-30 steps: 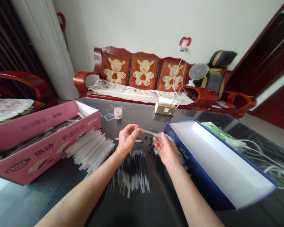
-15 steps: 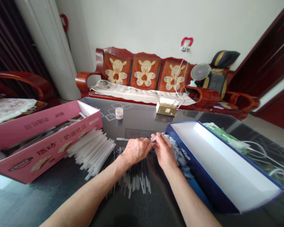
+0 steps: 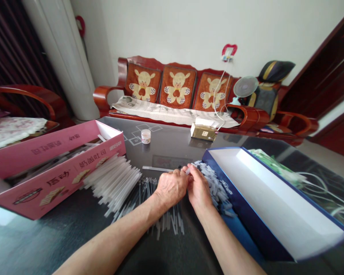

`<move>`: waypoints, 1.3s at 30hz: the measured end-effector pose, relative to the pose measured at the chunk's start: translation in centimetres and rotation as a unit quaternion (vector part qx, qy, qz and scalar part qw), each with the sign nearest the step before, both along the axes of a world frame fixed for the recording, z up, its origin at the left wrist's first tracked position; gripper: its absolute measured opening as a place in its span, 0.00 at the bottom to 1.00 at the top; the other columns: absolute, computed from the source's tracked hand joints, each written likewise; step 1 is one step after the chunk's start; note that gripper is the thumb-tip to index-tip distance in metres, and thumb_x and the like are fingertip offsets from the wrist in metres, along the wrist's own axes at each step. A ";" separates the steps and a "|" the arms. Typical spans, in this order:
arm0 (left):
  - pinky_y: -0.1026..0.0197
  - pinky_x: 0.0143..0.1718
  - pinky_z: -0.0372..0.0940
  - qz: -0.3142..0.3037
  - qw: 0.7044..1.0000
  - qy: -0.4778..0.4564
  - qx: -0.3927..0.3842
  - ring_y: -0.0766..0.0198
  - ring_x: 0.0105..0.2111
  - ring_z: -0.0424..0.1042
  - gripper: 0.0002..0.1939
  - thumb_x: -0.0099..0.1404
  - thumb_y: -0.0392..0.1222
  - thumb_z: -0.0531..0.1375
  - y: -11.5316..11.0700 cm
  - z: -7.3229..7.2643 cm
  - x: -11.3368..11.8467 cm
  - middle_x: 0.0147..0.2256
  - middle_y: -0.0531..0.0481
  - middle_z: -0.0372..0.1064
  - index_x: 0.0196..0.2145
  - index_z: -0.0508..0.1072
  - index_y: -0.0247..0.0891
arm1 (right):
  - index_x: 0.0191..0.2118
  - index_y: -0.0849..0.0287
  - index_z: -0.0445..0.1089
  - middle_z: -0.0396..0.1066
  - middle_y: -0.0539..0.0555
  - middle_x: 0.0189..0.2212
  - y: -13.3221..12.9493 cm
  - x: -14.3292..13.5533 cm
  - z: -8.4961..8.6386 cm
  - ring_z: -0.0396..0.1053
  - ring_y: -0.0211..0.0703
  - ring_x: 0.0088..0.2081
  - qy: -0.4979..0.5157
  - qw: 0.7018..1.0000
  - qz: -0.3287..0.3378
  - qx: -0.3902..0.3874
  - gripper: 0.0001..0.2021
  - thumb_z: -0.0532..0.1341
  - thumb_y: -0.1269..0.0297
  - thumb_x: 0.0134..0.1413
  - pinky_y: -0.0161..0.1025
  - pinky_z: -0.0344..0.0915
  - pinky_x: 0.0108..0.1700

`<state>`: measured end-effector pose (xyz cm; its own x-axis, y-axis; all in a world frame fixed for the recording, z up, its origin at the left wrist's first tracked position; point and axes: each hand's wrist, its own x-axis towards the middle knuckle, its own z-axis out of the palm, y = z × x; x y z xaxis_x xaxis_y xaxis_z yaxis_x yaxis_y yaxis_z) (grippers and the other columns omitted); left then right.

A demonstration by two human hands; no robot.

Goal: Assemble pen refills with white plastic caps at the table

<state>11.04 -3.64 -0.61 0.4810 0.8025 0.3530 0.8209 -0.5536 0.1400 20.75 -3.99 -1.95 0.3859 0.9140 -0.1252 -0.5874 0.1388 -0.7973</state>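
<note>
My left hand is closed, its fingertips meeting those of my right hand over the table. Between them shows the end of a whitish translucent pen part; most of it is hidden by my fingers. My right hand pinches this end, thumb and fingers together. Behind my left hand a slim translucent pen sticks out to the left; whether it is held or lies on the table I cannot tell. Below my wrists lie dark pen refills with metal tips. Beside my right hand is a heap of small translucent pen caps.
A pile of clear pen barrels leans by a long pink box on the left. At right stands a blue box with a white inside. A small jar and a tissue box stand farther back; cables lie far right.
My left hand has shifted slightly right and closer in against my right hand, uncovering more of the slim pen behind it. The view has shifted a little.
</note>
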 end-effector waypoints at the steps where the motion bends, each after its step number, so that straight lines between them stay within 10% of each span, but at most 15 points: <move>1: 0.61 0.26 0.63 -0.001 1.000 0.000 -0.009 0.56 0.28 0.74 0.19 0.69 0.45 0.43 -0.1 0.1 0.1 0.29 0.41 0.72 0.35 0.70 0.33 | 0.30 0.60 0.71 0.75 0.49 0.25 0.0 0.0 0.0 0.70 0.36 0.26 0.000 1.000 0.000 0.002 0.11 0.68 0.60 0.40 0.33 0.65 0.28; 18: 0.68 0.24 0.57 -0.059 0.932 -0.252 -0.255 0.69 0.19 0.65 0.25 0.68 0.48 0.45 -0.3 1.0 0.7 0.17 0.51 0.67 0.23 0.73 0.35 | 0.32 0.59 0.69 0.70 0.44 0.20 0.8 2.2 1.8 0.72 0.34 0.26 0.140 0.990 0.003 0.007 0.04 0.60 0.65 0.52 0.39 0.71 0.39; 26: 0.66 0.27 0.54 -0.038 0.963 -0.205 -0.173 0.66 0.24 0.67 0.16 0.65 0.46 0.50 0.1 0.8 0.1 0.23 0.51 0.71 0.31 0.76 0.37 | 0.44 0.58 0.67 0.76 0.54 0.32 0.3 5.8 3.9 0.74 0.42 0.34 -0.227 0.973 -0.036 0.012 0.18 0.63 0.55 0.48 0.38 0.68 0.35; 29: 0.65 0.30 0.55 -0.014 0.965 -0.210 -0.158 0.64 0.26 0.70 0.16 0.65 0.47 0.50 0.5 0.9 -0.4 0.25 0.51 0.72 0.40 0.74 0.39 | 0.41 0.59 0.70 0.76 0.56 0.36 -0.1 7.7 4.7 0.73 0.44 0.37 -0.456 0.889 -0.048 -0.006 0.16 0.60 0.55 0.50 0.39 0.67 0.37; 34: 0.64 0.31 0.56 0.016 0.963 -0.221 -0.151 0.63 0.28 0.71 0.17 0.65 0.48 0.50 1.4 0.9 -1.1 0.25 0.50 0.73 0.42 0.74 0.39 | 0.37 0.57 0.74 0.75 0.56 0.36 -1.2 9.4 5.4 0.72 0.45 0.37 -0.794 0.601 -0.030 -0.080 0.11 0.57 0.66 0.50 0.40 0.64 0.42; 39: 0.64 0.31 0.57 0.022 0.961 -0.234 -0.146 0.63 0.27 0.71 0.17 0.65 0.48 0.49 1.7 0.8 -1.4 0.24 0.50 0.72 0.41 0.74 0.39 | 0.37 0.54 0.74 0.76 0.58 0.32 -2.1 8.7 6.5 0.73 0.49 0.34 -0.829 0.479 0.057 -0.282 0.11 0.56 0.68 0.48 0.37 0.63 0.32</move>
<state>9.69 -1.92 0.21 0.2886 0.9158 0.2791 0.6520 -0.4015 0.6432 29.47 -6.13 4.55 0.3333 0.9424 0.0274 0.9410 -0.3307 -0.0720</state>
